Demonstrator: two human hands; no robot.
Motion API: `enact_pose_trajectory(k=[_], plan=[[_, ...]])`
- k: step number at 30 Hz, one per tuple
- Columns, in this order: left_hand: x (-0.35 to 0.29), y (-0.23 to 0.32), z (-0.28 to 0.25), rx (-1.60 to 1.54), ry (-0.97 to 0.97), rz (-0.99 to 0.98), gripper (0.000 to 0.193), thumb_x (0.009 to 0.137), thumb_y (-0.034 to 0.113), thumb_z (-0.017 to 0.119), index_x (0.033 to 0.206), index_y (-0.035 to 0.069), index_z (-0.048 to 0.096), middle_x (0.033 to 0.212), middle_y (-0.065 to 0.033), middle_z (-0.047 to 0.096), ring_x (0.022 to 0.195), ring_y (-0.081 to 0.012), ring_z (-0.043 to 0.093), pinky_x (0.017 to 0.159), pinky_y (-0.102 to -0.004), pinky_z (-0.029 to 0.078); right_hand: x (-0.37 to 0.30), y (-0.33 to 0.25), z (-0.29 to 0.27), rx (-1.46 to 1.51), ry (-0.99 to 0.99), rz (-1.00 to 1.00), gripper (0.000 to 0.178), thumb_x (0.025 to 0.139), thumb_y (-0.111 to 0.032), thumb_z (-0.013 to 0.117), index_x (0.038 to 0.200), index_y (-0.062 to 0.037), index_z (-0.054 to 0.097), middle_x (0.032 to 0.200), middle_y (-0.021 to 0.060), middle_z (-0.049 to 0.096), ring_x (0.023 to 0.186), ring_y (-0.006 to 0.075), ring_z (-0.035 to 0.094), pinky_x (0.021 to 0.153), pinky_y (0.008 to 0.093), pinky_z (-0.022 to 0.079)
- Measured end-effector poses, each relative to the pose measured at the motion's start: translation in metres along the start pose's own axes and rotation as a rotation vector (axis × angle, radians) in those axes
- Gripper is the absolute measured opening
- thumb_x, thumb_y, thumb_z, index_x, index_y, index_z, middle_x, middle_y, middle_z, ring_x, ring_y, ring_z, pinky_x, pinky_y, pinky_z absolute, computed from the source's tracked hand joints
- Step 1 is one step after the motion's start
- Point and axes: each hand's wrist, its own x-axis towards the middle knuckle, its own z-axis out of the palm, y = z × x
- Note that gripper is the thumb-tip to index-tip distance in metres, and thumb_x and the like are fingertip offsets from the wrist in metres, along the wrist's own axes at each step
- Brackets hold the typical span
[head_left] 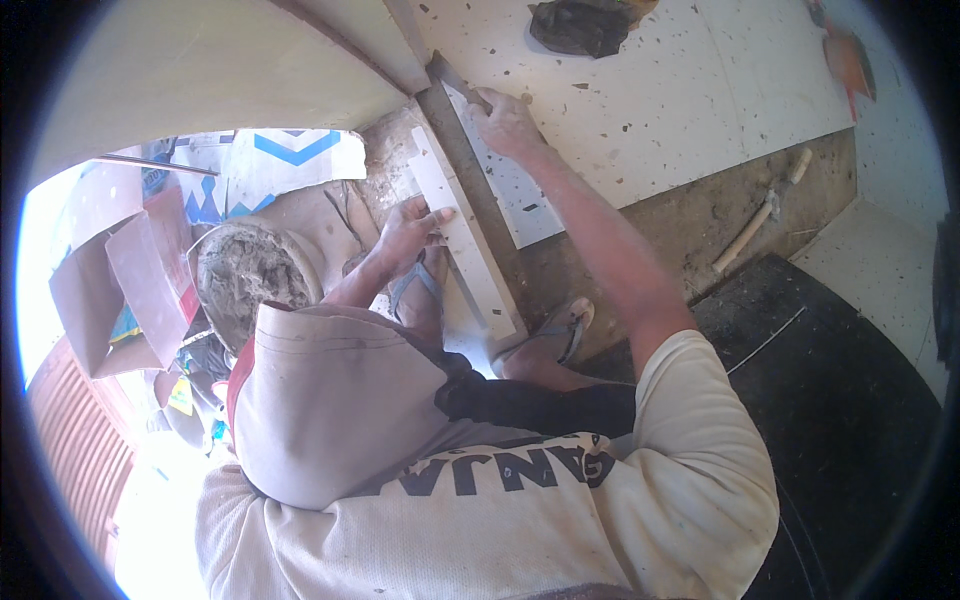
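My right hand (508,125) is closed around a dark, flat-bladed tool (447,75); its exact kind is unclear. The blade lies by the corner of a white speckled panel (620,140). Lower and to the left, my left hand (408,232) has curled fingers, with its thumb against the edge of a long white strip (465,245). That strip runs along the near side of a narrow dark gap (487,205), between it and the panel. My sandalled feet (565,335) rest beside the strip's lower end.
A bucket of grey mortar (250,270) stands at left, beside an open cardboard box (130,270). A crumpled black bag (580,28) lies on the panel. Pipe pieces (745,235) stick out of the rough bare strip at right, near a black sheet (800,390). A pale wall (230,70) rises at upper left.
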Motion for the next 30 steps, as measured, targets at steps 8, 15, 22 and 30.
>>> enact_pose_trajectory(k=[8, 15, 22, 30], plan=[[0.001, 0.001, -0.005, 0.022, -0.015, -0.001, 0.028, 0.098, 0.022, 0.066, 0.121, 0.006, 0.066, 0.111, -0.0027, 0.071, 0.097, -0.0132, 0.066, 0.083, -0.0317, 0.053, -0.015, -0.016, -0.008, -0.009, -0.064, 0.086, 0.05, 0.093, -0.035, 0.059, 0.13, -0.0005, 0.062, 0.122, 0.0286, 0.064, 0.118, 0.0385, 0.062, 0.104, 0.0425, 0.047], [0.0, 0.002, -0.004, 0.027, -0.005, 0.004, 0.025, 0.098, 0.018, 0.066, 0.119, 0.004, 0.066, 0.11, -0.0033, 0.071, 0.095, -0.0127, 0.067, 0.081, -0.0305, 0.055, -0.016, -0.017, -0.033, -0.042, -0.175, 0.099, 0.05, 0.092, -0.034, 0.059, 0.131, -0.0042, 0.063, 0.122, 0.0251, 0.066, 0.116, 0.0378, 0.063, 0.102, 0.0427, 0.049], [0.001, -0.004, -0.008, -0.013, -0.009, 0.017, 0.023, 0.098, 0.016, 0.065, 0.117, 0.003, 0.066, 0.107, -0.0039, 0.072, 0.091, -0.0127, 0.068, 0.08, -0.0302, 0.055, -0.008, -0.014, -0.025, -0.155, -0.059, -0.02, 0.041, 0.093, -0.033, 0.058, 0.125, -0.0084, 0.066, 0.113, 0.0209, 0.07, 0.109, 0.0378, 0.066, 0.098, 0.045, 0.051], [-0.002, 0.0, -0.009, 0.008, 0.012, 0.008, 0.026, 0.099, 0.019, 0.065, 0.119, 0.004, 0.065, 0.109, -0.0029, 0.071, 0.094, -0.013, 0.066, 0.081, -0.0298, 0.053, -0.007, -0.023, -0.025, -0.1, -0.172, -0.01, 0.043, 0.095, -0.032, 0.054, 0.127, -0.006, 0.065, 0.114, 0.0227, 0.069, 0.108, 0.0383, 0.066, 0.098, 0.0461, 0.05]])
